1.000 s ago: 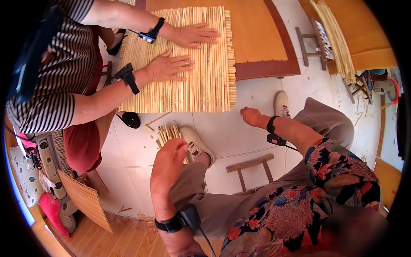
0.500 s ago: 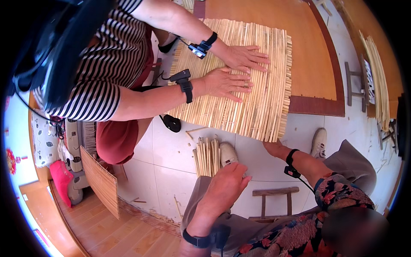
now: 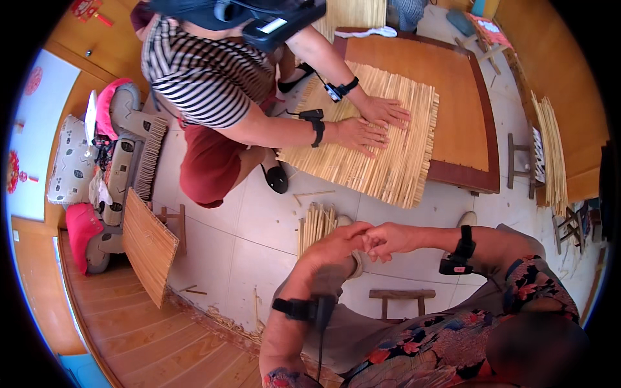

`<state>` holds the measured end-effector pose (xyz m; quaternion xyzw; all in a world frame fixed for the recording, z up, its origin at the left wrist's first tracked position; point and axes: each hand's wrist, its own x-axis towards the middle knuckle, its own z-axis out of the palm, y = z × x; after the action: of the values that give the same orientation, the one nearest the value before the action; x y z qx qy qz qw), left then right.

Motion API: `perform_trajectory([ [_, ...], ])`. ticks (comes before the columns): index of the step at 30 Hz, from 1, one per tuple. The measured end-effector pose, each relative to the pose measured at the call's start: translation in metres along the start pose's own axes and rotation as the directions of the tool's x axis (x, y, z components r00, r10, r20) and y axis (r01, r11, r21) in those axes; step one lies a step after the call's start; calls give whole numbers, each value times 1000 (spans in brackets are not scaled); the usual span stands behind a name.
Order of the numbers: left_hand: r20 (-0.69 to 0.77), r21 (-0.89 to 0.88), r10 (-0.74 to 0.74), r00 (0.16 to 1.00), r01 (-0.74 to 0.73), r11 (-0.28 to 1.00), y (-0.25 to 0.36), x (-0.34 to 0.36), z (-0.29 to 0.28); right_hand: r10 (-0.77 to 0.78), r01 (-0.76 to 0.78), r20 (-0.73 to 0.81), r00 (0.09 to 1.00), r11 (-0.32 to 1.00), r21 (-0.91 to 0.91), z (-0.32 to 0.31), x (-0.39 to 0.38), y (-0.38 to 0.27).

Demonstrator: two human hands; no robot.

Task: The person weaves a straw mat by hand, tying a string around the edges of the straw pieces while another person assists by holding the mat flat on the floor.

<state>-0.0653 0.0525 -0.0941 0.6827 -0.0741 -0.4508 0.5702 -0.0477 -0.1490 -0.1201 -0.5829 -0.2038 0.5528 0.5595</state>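
My left hand (image 3: 333,244) and my right hand (image 3: 391,240) meet above my lap, their curled fingers touching; whatever may be between them is hidden. Below them stands a bundle of short pale sticks (image 3: 312,229) beside my shoe. Just beyond, a mat of thin pale sticks (image 3: 404,168) lies on a wooden board with a dark red rim (image 3: 462,123). Another person's two hands (image 3: 362,134) press flat on the mat, fingers spread, reaching from a striped sleeve at upper left.
A small wooden stool (image 3: 401,293) stands near my legs. A woven panel (image 3: 145,246) leans by a sofa (image 3: 129,123) with pink covers on the left. Long sticks (image 3: 550,155) lean at the right beside wooden frames (image 3: 514,161). Loose sticks (image 3: 314,194) litter the tiled floor.
My hands have come together, the right moving inward from beside the mat's corner. The view has shifted, showing more of the other person and room. That person's hands stay on the mat.
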Motion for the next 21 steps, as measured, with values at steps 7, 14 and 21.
perform_trajectory([
  [7,-56,80,35,998,-30,996,-21,-54,-41,-204,226,-253,946,972,58,-22,-1,-59],
  [14,-752,655,591,293,223,722,-92,-115,-137,-154,89,-132,979,911,-402,7,-21,-47],
  [21,-798,590,289,529,782,200,-142,-145,-169,90,-61,64,994,931,-361,29,-33,-37],
])
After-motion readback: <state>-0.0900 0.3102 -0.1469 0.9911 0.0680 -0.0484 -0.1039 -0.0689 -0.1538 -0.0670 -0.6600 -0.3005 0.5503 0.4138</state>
